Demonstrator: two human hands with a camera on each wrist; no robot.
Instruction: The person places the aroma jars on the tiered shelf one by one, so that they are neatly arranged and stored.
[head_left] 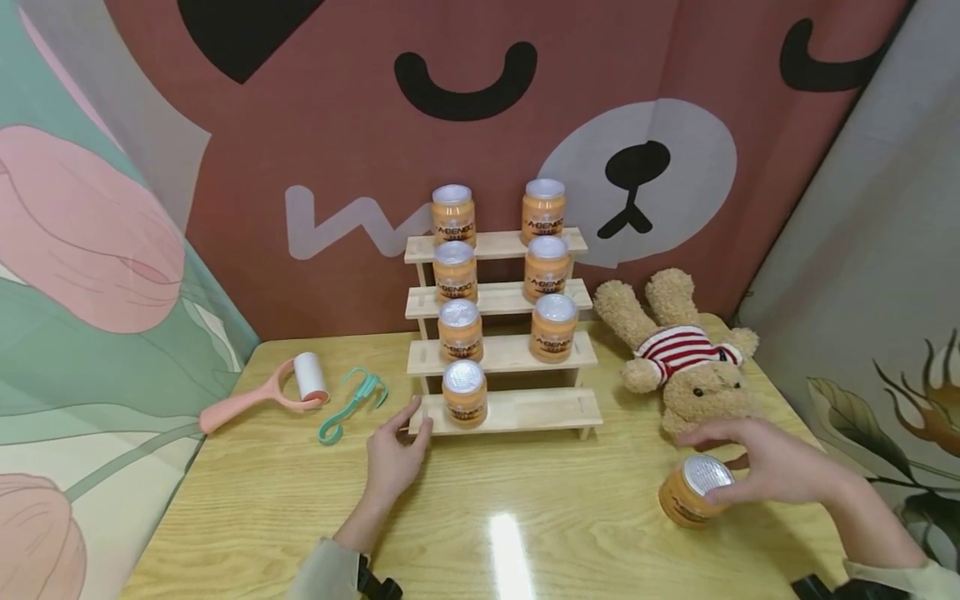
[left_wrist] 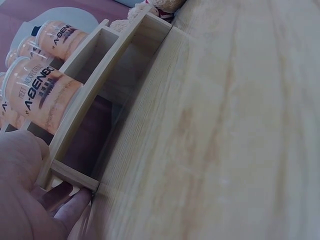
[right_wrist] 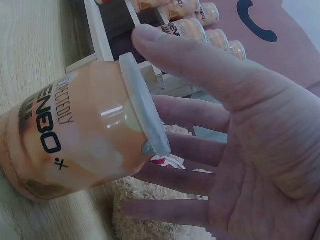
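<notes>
A wooden tiered display stand [head_left: 536,412] carries several orange jars with silvery lids, two on each upper step and one jar [head_left: 465,396] on the lowest. At that lowest step's left end, my left hand [head_left: 396,454] holds the stand, thumb over the board and fingers by its leg [left_wrist: 75,176]. Another orange jar [head_left: 693,493] stands on the table at the right. My right hand [head_left: 780,467] reaches around its lid [right_wrist: 145,107] with fingers spread, and in the right wrist view the palm is apart from the jar.
Behind the right hand a teddy bear [head_left: 693,358] in a striped shirt lies on the table [head_left: 600,533]. Left of the stand are a pink-handled lint roller [head_left: 262,396] and a teal hook-shaped item [head_left: 354,404]. A printed curtain [head_left: 337,133] hangs behind the table.
</notes>
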